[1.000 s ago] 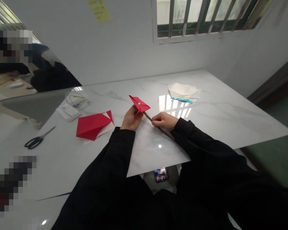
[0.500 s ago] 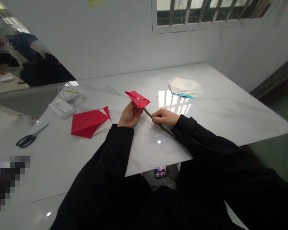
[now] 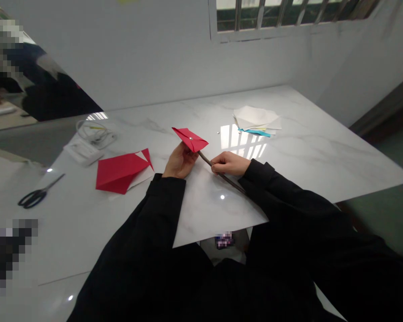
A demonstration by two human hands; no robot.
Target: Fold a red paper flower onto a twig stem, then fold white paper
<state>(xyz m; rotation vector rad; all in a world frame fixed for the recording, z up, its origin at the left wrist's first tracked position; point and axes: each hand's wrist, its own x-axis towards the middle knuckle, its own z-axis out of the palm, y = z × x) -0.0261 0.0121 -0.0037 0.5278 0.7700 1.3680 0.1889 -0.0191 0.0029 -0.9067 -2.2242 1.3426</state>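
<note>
Grip of the right hand (image 3: 229,164) clamped on a slim brown stick (image 3: 204,158)

In the head view, the stick is pinched between thumb and curled fingers, its lower length running toward the black right sleeve (image 3: 261,178). At its upper end, a red paper piece with folded-in corners (image 3: 196,144) is seen, with a small white bead (image 3: 191,138) at its middle. The paper is held above the white marbled desk (image 3: 315,147), to the left of the right-hand grip and slightly beyond it, near but not touched by it. From beneath, it is backed by the left hand (image 3: 179,163); those fingertips are partly hidden, so whether they are clamped on paper or stick cannot be told.

The step in hand is judged to be a steadying of the paper against the stick's end. For the next move, a firm hold on the stick and only light pressure behind the bead seem called for, lest the folds be crushed.
</note>
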